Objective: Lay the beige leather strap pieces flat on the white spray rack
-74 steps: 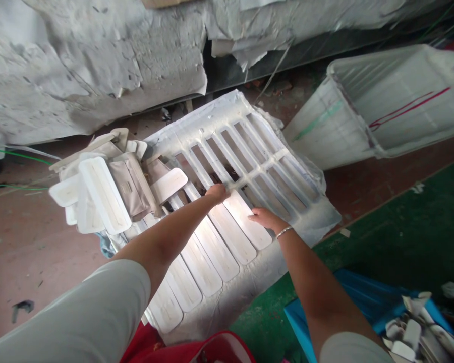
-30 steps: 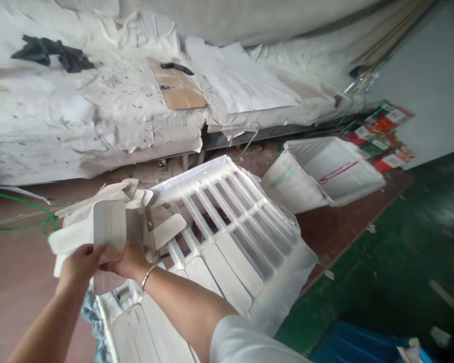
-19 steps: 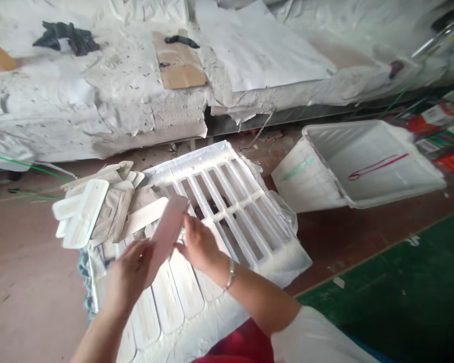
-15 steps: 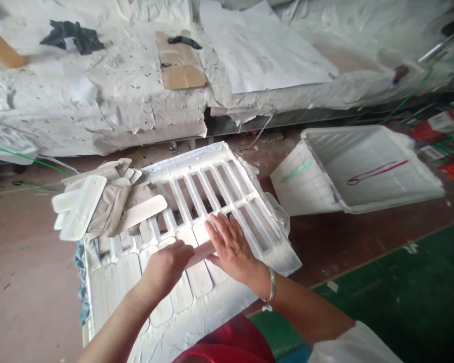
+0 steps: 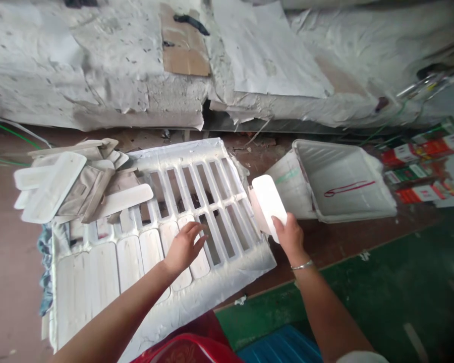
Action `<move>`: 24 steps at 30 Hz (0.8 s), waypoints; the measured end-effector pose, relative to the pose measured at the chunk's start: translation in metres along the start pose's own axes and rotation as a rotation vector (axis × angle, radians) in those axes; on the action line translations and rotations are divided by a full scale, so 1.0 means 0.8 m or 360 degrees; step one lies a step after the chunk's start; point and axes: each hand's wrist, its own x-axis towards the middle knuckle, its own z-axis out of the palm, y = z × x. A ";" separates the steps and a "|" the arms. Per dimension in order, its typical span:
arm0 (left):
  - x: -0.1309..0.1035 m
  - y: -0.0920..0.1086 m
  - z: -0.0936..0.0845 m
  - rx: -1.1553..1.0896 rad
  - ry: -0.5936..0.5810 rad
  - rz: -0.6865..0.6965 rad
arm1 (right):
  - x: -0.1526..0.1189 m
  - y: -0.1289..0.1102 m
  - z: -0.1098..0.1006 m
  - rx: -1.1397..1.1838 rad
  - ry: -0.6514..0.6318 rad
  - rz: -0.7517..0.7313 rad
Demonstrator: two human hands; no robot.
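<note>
A slotted white frame (image 5: 227, 206) lies in front of me, with rounded white panels (image 5: 103, 269) side by side over its near-left slots. My left hand (image 5: 185, 247) hovers at the rightmost of these panels, fingers apart and nothing held. Off the frame's right edge, my right hand (image 5: 290, 234) grips a white rounded panel (image 5: 269, 201) by its lower end; a pinkish-beige piece (image 5: 259, 212) shows behind that panel. A heap of loose white panels (image 5: 55, 186) and beige fabric-like pieces (image 5: 83, 194) rests on the frame's far-left corner.
A white bin (image 5: 306, 186) with a red cord (image 5: 348, 189) inside stands to the right. Beyond it are red and green boxes (image 5: 419, 171). A paper-covered bench (image 5: 128, 85) runs along the back. A blue slatted object (image 5: 280, 348) is at the bottom.
My hands have moved apart; the right one went right, past the frame's edge, and now holds a white panel. My left hand has let go of the pinkish piece and opened. The view has shifted.
</note>
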 end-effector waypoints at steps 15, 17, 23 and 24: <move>-0.058 -0.052 0.124 -0.0207 -0.0446 -0.0635 | 0.034 0.040 0.117 0.0049 -0.0542 -0.0011; -0.036 -0.032 0.154 -0.0220 -0.0503 -0.0696 | 0.048 0.039 0.134 0.0108 -0.0555 -0.0070; 0.044 0.020 0.233 -0.0253 -0.0583 -0.0802 | 0.069 0.060 0.173 0.0364 -0.0752 -0.0326; 0.056 0.025 0.244 -0.0246 -0.0597 -0.0815 | 0.069 0.067 0.177 0.0406 -0.0792 -0.0377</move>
